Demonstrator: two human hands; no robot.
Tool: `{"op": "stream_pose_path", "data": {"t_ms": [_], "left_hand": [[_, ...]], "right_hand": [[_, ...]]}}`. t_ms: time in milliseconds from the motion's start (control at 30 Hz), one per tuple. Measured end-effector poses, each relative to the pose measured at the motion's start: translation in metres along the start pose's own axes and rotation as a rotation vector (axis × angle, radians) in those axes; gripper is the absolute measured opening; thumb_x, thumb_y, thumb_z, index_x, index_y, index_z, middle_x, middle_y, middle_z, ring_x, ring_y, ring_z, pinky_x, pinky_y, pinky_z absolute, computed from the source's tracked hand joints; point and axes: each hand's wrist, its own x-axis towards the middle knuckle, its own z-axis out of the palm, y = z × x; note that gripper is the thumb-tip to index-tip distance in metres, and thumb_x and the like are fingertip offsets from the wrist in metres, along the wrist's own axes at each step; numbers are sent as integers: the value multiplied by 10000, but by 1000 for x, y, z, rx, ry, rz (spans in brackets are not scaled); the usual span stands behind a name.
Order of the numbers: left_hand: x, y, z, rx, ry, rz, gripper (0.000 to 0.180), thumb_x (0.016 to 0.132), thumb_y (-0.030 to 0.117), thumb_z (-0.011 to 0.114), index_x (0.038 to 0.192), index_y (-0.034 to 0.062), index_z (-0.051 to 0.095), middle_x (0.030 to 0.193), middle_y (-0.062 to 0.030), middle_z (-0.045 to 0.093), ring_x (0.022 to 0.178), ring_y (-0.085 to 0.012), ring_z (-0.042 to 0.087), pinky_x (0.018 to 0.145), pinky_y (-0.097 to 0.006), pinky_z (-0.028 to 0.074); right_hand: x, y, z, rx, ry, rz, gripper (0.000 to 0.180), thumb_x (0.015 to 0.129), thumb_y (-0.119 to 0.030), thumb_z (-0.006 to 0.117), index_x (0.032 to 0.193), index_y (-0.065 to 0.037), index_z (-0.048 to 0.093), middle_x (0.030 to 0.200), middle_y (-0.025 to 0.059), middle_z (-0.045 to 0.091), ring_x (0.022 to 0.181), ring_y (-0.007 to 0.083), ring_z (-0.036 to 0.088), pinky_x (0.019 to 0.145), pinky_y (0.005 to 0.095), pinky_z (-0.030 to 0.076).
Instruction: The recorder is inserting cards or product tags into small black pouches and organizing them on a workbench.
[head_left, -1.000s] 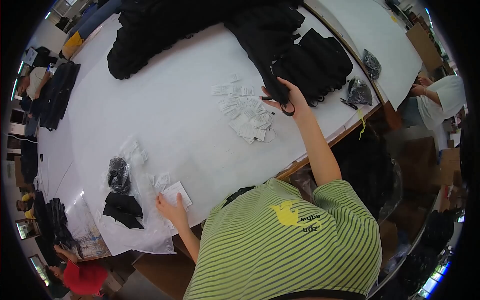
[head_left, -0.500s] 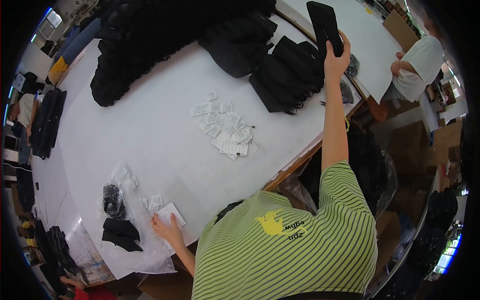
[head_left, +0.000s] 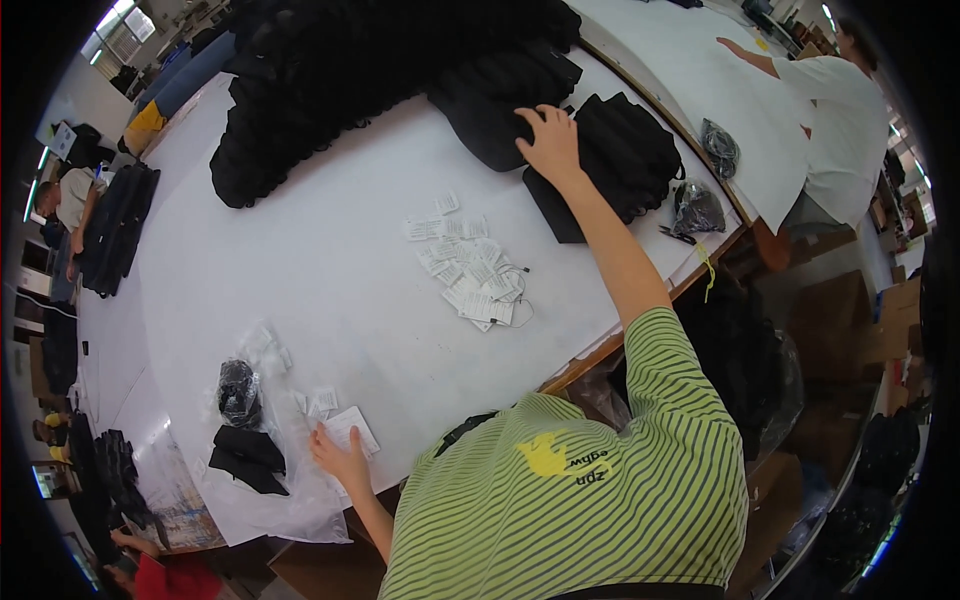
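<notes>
My right hand (head_left: 550, 142) reaches far out over the table, its fingers spread at the edge of a dark pile of flat black cloth pieces (head_left: 490, 120). I cannot tell whether the fingertips press on the cloth. Right beside it lies a stack of folded black pieces (head_left: 622, 150). My left hand (head_left: 340, 455) rests low on the table with fingers apart, beside a white card (head_left: 352, 432) that it partly covers. Small white tags (head_left: 322, 402) lie just beyond that card. A loose heap of printed white tags (head_left: 470, 265), some with dark strings, lies between my hands.
A clear plastic bag (head_left: 305, 500) lies at the left with a folded black piece (head_left: 248, 458) and a wrapped black bundle (head_left: 239, 394). A long black heap (head_left: 300, 110) fills the back. Bagged bundles (head_left: 698, 208) and small snips (head_left: 677, 235) lie by the right edge. A co-worker (head_left: 840, 130) stands beyond.
My right hand held a folded black piece up at the right; now it is without it and has moved left to the other pile. My left hand has hardly moved. The co-worker's arm has stretched out.
</notes>
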Motion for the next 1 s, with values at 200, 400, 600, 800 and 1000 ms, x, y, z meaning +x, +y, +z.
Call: {"op": "stream_pose_path", "data": {"t_ms": [200, 400, 600, 800, 1000], "left_hand": [[-7, 16, -7, -46, -22, -24, 700, 780, 337, 686, 1343, 36, 400, 1338, -240, 367, 1230, -412, 335, 1033, -495, 265], [-9, 19, -1, -29, -20, -23, 691, 803, 352, 656, 1361, 48, 384, 1369, -223, 353, 1240, -407, 333, 1036, -497, 261], [-8, 18, -1, -17, -10, -41, 676, 825, 382, 622, 1366, 56, 381, 1384, -199, 353, 1258, -395, 325, 1037, -500, 258], [-11, 19, -3, 13, -11, -51, 672, 828, 397, 616, 1372, 78, 384, 1397, -186, 348, 1279, -377, 315, 1038, -499, 255], [-15, 14, 1, 0, -3, -61, 682, 831, 434, 609, 1376, 91, 386, 1399, -185, 350, 1280, -373, 322, 1033, -502, 255]], "right_hand": [[0, -27, 67, -373, -411, 213, 983, 625, -348, 800, 1439, -318, 251, 1398, 241, 338, 1267, 425, 358, 1056, 503, 254], [17, -10, 84, 1093, -199, 602, 741, 702, -258, 744, 1360, -153, 420, 1082, 152, 568, 1000, 314, 569, 891, 404, 438], [17, -32, -56, 2025, -393, 834, 562, 916, -431, 380, 1244, 14, 482, 1169, 208, 574, 937, 329, 615, 741, 375, 509], [14, 73, -113, 1351, 133, 523, 428, 866, -301, 538, 1141, 26, 563, 988, 136, 652, 883, 200, 609, 817, 303, 469], [-17, 141, -159, 665, 318, 557, 476, 786, -282, 670, 1163, -2, 593, 1033, 111, 650, 948, 177, 593, 872, 280, 439]]}}
